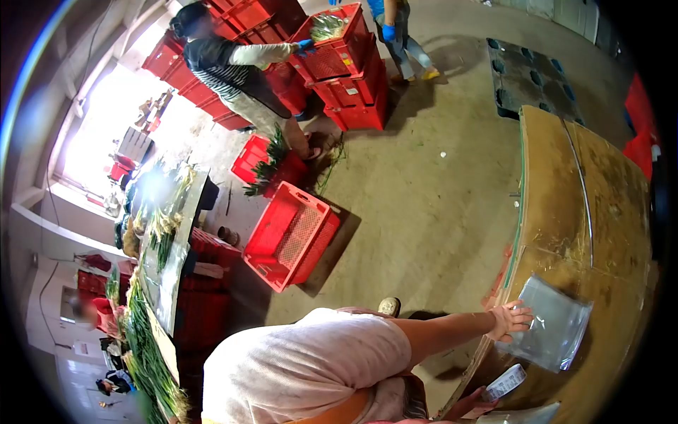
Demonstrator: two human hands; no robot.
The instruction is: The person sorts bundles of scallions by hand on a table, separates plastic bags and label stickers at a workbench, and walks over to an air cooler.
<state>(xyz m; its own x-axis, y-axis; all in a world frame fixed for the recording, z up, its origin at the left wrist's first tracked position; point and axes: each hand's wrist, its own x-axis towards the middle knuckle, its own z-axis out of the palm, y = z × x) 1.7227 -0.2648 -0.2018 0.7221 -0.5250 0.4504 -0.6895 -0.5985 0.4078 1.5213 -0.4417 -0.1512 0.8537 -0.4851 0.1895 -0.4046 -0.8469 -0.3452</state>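
My left hand (510,321) reaches out over the brown table with fingers spread. It touches, or lies just over, the near edge of a stack of clear plastic bags (549,324). Lower down, at the bottom edge of the view, my right hand (474,405) holds a white printed label (506,381). The print is too small to read, and I cannot tell whether it is one label or several. Part of my right hand is cut off by the frame. Another piece of clear plastic (526,415) lies beside it.
The worn brown table (565,212) curves along the right, with a black pallet (533,81) beyond. An open red crate (289,237) stands on the floor. Green onions (152,339) cover a bench at left. Two people in blue gloves stand by stacked red crates (353,92).
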